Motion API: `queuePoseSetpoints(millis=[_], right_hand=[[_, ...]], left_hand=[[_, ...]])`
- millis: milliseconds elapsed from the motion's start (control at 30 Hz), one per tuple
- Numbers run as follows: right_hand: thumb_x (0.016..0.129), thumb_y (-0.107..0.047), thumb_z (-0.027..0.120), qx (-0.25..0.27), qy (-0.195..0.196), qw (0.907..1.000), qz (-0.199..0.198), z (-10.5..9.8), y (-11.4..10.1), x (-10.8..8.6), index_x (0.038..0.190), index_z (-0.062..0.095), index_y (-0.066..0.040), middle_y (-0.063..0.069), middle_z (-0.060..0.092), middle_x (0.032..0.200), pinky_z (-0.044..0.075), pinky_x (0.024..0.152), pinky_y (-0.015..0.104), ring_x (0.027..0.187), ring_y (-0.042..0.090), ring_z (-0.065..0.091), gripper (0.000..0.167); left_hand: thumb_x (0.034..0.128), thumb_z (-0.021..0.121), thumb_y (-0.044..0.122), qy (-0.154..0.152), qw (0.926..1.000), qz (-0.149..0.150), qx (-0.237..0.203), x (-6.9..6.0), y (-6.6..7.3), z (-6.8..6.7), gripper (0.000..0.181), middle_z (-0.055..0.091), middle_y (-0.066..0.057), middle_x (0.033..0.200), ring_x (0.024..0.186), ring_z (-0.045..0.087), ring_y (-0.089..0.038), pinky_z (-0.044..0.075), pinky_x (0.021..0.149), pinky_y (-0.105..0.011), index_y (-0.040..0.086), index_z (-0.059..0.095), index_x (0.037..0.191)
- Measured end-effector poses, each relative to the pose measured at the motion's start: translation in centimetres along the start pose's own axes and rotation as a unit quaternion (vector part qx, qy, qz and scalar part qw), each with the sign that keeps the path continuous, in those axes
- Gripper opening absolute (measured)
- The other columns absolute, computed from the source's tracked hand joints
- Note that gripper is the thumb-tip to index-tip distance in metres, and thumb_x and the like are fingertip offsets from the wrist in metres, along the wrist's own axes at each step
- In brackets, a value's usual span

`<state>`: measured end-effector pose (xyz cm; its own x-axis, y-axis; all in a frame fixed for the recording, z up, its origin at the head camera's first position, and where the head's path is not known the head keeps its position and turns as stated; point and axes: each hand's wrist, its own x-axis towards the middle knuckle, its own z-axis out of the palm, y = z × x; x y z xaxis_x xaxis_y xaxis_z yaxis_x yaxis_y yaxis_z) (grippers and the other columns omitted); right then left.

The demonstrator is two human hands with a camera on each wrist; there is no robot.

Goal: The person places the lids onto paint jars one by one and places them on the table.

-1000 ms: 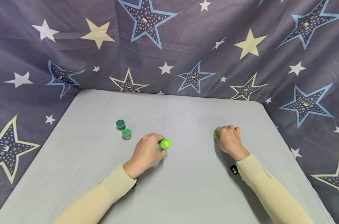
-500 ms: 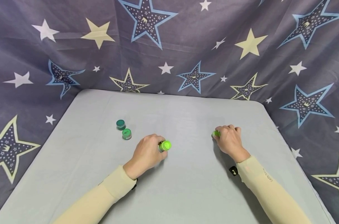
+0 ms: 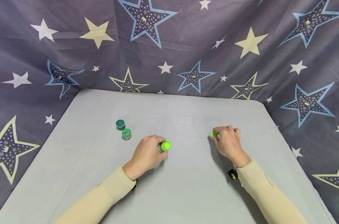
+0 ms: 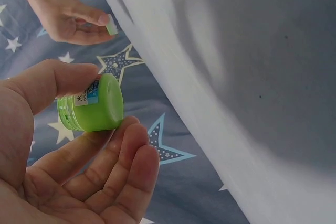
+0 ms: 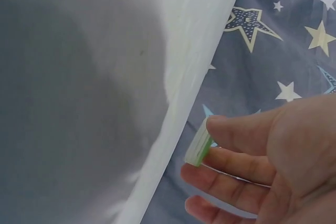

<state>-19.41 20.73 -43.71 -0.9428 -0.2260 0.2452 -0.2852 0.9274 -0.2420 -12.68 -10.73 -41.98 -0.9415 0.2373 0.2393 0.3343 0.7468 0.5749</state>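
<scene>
A small light-green paint jar (image 3: 165, 146) is gripped by my left hand (image 3: 147, 154) near the middle of the table. Its threaded neck, seen without a lid, faces up toward the head camera. In the left wrist view, thumb and fingers pinch the labelled jar (image 4: 100, 111) from both sides. Farther right, my right hand (image 3: 229, 141) pinches a light-green lid (image 3: 214, 133) between thumb and fingers. The right wrist view has this lid (image 5: 199, 144) edge-on, its pale inner side turned away from the palm.
To the left stand two capped jars close together, a dark green jar (image 3: 120, 124) and a mid-green jar (image 3: 126, 134). A pale cloth covers the table (image 3: 183, 186). Star-patterned fabric (image 3: 169, 46) hangs around its back and sides.
The lid in my right hand has shifted slightly left and tilted, showing more of its pale inside. My left hand and its jar have moved only slightly toward the table's front.
</scene>
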Motion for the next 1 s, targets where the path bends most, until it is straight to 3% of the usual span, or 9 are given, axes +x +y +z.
queuePoseSetpoints(millis=[467,1000], right_hand=[[0.088,-0.018,0.082,0.026,0.014,0.9993,-0.025,-0.6,-2.1,-0.7,0.119,0.074,-0.007,0.013,0.073,0.119,0.03,0.096,0.058,0.111,0.036,0.058,0.034],[0.088,-0.017,0.082,0.061,0.014,0.9971,-0.044,-0.8,-4.6,-1.3,0.117,0.074,-0.008,0.011,0.073,0.118,0.029,0.096,0.056,0.114,0.033,0.057,0.032]], left_hand=[[0.0733,0.087,0.003,-0.003,1.0,0.0,-0.009,-0.1,-0.1,0.2,0.021,0.067,0.005,0.081,0.068,0.054,-0.013,0.047,0.065,-0.031,0.011,0.076,0.09],[0.0729,0.087,0.003,0.008,0.9998,0.01,-0.013,-0.2,0.0,0.3,0.023,0.067,0.001,0.083,0.071,0.053,-0.014,0.048,0.066,-0.031,0.008,0.077,0.093]])
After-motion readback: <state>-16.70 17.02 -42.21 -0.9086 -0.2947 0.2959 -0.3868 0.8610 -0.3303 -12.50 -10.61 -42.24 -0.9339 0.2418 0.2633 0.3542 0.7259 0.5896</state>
